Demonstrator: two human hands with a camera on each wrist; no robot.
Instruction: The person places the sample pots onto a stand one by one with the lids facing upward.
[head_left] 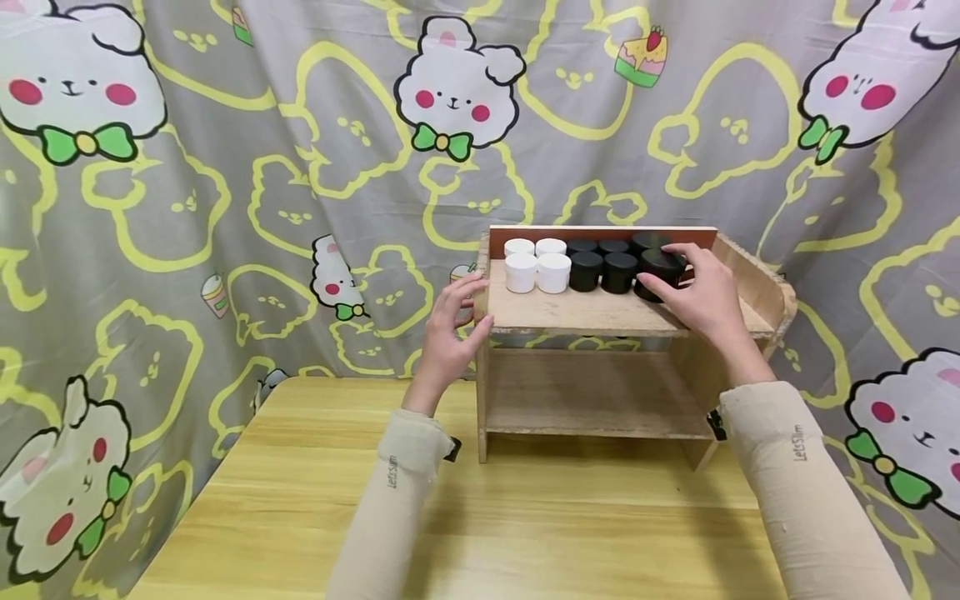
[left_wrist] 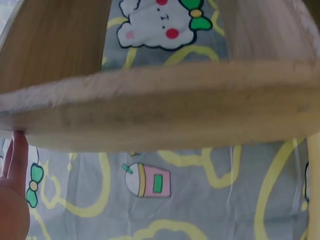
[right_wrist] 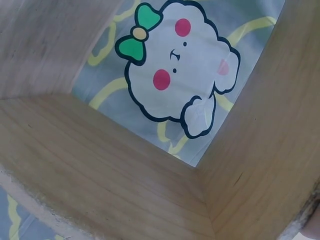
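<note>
My right hand (head_left: 705,287) holds a black lidded jar (head_left: 660,273) at the front right end of the jars on the upper shelf, thumb at its near side and fingers at its far side. Left of it stand several other black jars (head_left: 586,272), in two rows. Several white jars (head_left: 553,273) fill the left end of those rows. With fingers and thumb spread, my left hand (head_left: 446,337) touches the left side panel of the small wooden shelf (head_left: 562,312). Fingertips (left_wrist: 19,155) meet the wood in the left wrist view. The right wrist view shows mainly the shelf's lower compartment.
The shelf stands on a wood-grain table (head_left: 315,467). Its lower board (head_left: 585,392) lies beneath the jars, and a raised right side panel (head_left: 757,279) borders the top. Behind hangs a grey patterned curtain (head_left: 300,208).
</note>
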